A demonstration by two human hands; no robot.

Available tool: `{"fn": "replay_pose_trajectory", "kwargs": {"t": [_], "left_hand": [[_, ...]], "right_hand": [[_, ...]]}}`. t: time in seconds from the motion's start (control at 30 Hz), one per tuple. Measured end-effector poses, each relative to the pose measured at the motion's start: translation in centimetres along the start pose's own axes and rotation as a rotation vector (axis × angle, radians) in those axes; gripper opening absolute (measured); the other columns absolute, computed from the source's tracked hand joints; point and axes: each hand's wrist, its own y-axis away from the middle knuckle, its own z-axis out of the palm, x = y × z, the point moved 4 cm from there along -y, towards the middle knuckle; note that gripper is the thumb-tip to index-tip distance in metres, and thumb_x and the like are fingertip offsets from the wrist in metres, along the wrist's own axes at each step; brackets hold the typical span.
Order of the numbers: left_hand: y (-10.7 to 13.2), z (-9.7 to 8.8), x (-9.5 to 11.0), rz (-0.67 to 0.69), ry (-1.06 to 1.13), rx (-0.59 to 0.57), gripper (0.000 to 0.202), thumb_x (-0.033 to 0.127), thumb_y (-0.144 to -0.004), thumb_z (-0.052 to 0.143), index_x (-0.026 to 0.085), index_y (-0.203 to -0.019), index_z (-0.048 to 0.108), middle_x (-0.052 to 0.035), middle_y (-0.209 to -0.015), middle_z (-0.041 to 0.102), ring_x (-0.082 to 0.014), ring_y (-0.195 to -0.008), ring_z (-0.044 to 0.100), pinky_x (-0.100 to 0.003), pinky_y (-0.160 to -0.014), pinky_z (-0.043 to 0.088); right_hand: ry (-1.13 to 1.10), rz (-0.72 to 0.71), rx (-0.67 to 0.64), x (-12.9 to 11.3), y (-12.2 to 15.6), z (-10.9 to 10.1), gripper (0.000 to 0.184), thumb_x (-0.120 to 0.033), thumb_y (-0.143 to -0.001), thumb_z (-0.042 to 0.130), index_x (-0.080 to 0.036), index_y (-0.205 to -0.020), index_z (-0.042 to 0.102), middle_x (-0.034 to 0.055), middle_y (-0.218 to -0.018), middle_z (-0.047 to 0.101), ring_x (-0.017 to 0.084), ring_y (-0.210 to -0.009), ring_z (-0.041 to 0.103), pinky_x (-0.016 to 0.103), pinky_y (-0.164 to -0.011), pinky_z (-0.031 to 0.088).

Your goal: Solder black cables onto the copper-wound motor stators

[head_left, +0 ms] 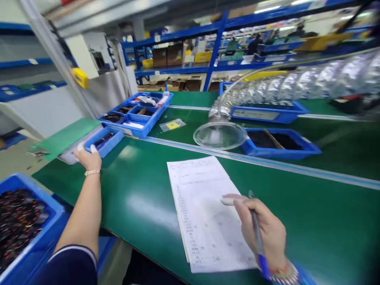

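Observation:
My left hand (pixel 88 157) reaches out to the small blue bin (pixel 115 147) at the table's left side. Its fingers, with white finger covers, grip the bin's near corner. A few dark, thin items (pixel 103 139) lie inside this bin. In my right hand (pixel 263 227) is a pen (pixel 257 233), held slanting with its blue end toward me. That hand hovers over or rests on the printed sheets (pixel 204 213), its covered forefinger stretched out above the page. Whether the finger touches the paper I cannot tell.
A divided blue tray (pixel 142 128) holds assorted parts. A clear funnel hood (pixel 219 135) hangs from a silver duct (pixel 297 81). Behind the sheets stands a blue bin (pixel 308 151) of dark material. A large blue crate (pixel 56 217) is at lower left, near green bubble wrap (pixel 69 134).

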Motion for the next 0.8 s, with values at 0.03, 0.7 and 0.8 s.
{"fn": "replay_pose_trajectory", "kwargs": {"t": [0.03,0.7,0.8], "left_hand": [[2.2,1.4,1.5,0.092,0.007,-0.112,0.034,0.013,-0.074,0.056,0.014,-0.108,0.055,-0.0101,-0.116,0.049,-0.0239,-0.109,0.043,-0.037,-0.099,0.028],[33.6,5.2,5.5,1.183,-0.18,-1.672,0.031,0.034,-0.072,0.062,0.005,-0.078,0.072,-0.028,-0.124,0.046,-0.0427,-0.113,0.038,-0.053,-0.094,0.026],[34.1,5.3,5.3,1.17,-0.143,-1.671,0.029,0.03,-0.071,0.064,0.004,-0.082,0.071,-0.0297,-0.128,0.041,-0.0434,-0.113,0.039,-0.054,-0.092,0.027]], "right_hand": [[-0.025,0.025,0.033,0.1,-0.2,-0.3,0.031,-0.036,-0.087,0.047,-0.019,-0.062,0.053,0.0038,-0.071,0.065,0.018,-0.067,0.063,0.03,-0.065,0.048],[-0.011,0.144,-0.325,5.1,-1.1,0.9,0.026,-0.037,-0.091,0.036,-0.02,-0.094,0.056,0.0049,-0.099,0.063,0.018,-0.096,0.058,0.03,-0.084,0.046],[0.041,0.116,-0.255,5.4,-0.9,0.6,0.032,-0.038,-0.093,0.029,-0.02,-0.1,0.054,0.0063,-0.096,0.063,0.019,-0.092,0.059,0.031,-0.079,0.048]]}}
